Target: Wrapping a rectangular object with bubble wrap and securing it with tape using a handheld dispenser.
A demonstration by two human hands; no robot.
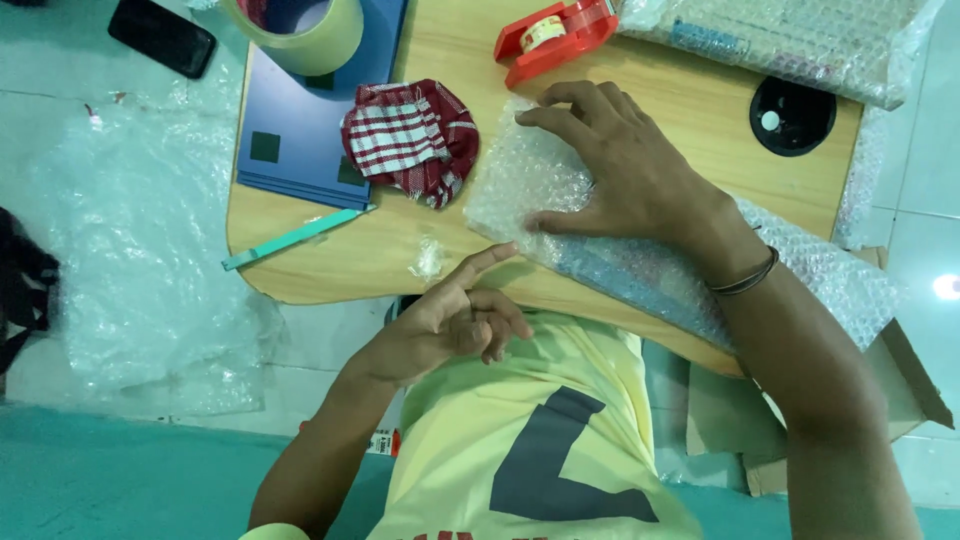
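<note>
Bubble wrap [530,185], folded around a flat parcel on the wooden tabletop [400,250], lies pinned under the right hand [620,170], fingers spread flat on it, while the left hand [450,320] hovers at the near edge, loosely curled and holding nothing, forefinger out. Lifting that palm could let the springy wrap unfold, since no tape shows on it, though the red tape dispenser [555,38] sits just beyond. Around it lie a checked cloth [410,140], blue folder [300,130], tape roll [300,30] and teal pen [295,238], with more loose wrap on the pale tiled floor [60,100].

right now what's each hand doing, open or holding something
Left hand: open, palm up, fingers loosely curled, holding nothing, just off the table edge.
Right hand: open, pressed flat on the bubble-wrapped bundle, not gripping it.
</note>
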